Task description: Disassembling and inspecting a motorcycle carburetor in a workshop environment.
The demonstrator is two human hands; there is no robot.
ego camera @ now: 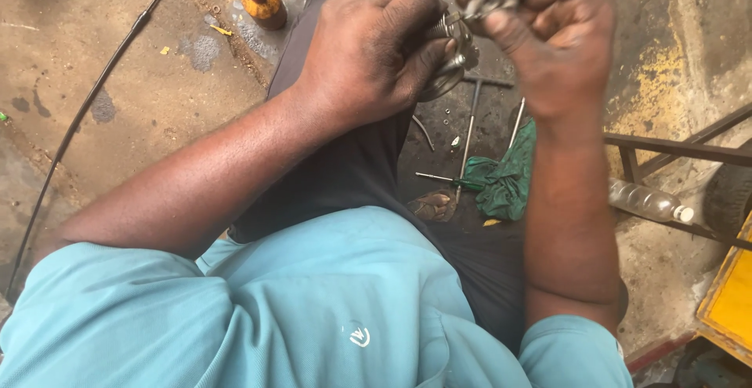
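Left hand [376, 39] curled, right hand [548, 27] fisted — gripping metal part [462, 23]

Metal part [458, 39] is sitting mostly hidden between left hand [368, 43] and right hand [548, 31]; its shape is not readable. Top edge is cutting off the fingertips and the part's upper end. Yellow object [728, 298] is running off the right edge. Small bits by green cloth [505, 180] are too small to tell.

Two hands [376, 43] [548, 35], one metal part [458, 35], one orange bottle [262, 0], one clear plastic bottle [648, 201], one green rag [507, 176], one black cable [86, 110]
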